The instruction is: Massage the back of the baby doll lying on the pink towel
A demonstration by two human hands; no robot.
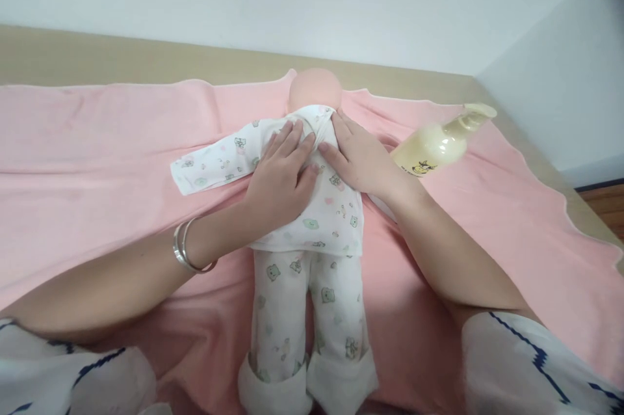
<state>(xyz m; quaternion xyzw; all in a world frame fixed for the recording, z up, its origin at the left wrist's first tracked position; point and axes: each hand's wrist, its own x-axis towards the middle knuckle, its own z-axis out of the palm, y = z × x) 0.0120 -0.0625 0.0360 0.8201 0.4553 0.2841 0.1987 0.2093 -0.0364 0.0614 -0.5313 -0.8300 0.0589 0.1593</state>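
A baby doll [316,86] lies with its head toward the wall, dressed in a white printed top [336,220] and matching trousers [283,311] with turned-up cuffs. My left hand [283,174] lies on the chest of the top, fingers stretched out. My right hand [358,155] rests on the other side of the chest near the neckline, its fingers also extended. Between the two hands the cloth is creased. One sleeve [209,164] stretches out to the left; the other is mostly hidden under my right arm.
A pale yellow pump bottle [433,145] lies tilted to the right of my right hand. Under the doll spreads a rumpled pink blanket [97,142] on a wooden table [121,54]. A white wall [292,5] stands behind the table.
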